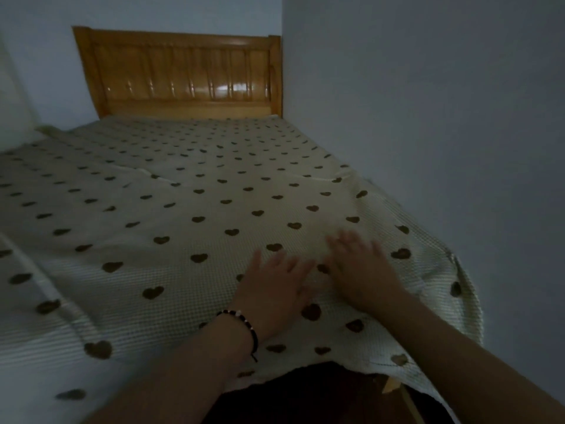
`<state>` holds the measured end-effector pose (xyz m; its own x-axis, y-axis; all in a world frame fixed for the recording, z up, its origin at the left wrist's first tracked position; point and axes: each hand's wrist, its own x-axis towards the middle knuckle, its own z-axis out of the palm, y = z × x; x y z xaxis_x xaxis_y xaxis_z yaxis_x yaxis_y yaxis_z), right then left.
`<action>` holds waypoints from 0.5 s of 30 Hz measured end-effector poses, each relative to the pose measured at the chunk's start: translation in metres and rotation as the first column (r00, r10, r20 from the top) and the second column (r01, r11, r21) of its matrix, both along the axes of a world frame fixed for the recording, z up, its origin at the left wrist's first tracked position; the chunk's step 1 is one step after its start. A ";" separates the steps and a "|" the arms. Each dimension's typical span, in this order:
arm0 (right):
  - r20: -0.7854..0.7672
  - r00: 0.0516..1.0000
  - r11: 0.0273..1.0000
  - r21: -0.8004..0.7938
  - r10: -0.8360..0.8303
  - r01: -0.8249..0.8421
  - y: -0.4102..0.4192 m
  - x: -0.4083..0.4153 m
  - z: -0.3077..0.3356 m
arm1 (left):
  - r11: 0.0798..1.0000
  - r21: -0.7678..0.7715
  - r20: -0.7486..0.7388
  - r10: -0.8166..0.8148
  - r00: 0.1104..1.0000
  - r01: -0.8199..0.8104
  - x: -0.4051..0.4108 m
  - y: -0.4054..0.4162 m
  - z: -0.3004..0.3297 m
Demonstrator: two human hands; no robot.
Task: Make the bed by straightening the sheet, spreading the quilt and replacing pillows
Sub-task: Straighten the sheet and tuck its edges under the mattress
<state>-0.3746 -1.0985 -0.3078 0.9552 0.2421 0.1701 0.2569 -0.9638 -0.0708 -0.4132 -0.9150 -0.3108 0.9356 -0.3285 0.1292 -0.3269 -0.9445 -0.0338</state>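
The sheet (171, 215), cream with dark hearts, was spread over the whole bed up to the wooden headboard (183, 75). It seemed the smoothing step was being done. A few soft folds were left, so a flat push outward was likely needed next. The left hand (272, 289) and right hand (357, 270) were laid flat on it, fingers spread wide, nothing held.

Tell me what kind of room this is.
Most likely a bedroom: a bed with a wooden headboard stands in the corner against plain walls, covered by a cream heart-print sheet. The left hand and right hand lie flat on it.
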 end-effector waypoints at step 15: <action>-0.383 0.922 0.995 -0.099 -0.050 0.013 0.051 0.034 -0.015 | 0.746 0.195 -0.226 0.666 0.711 -0.637 -0.081 0.361 -0.020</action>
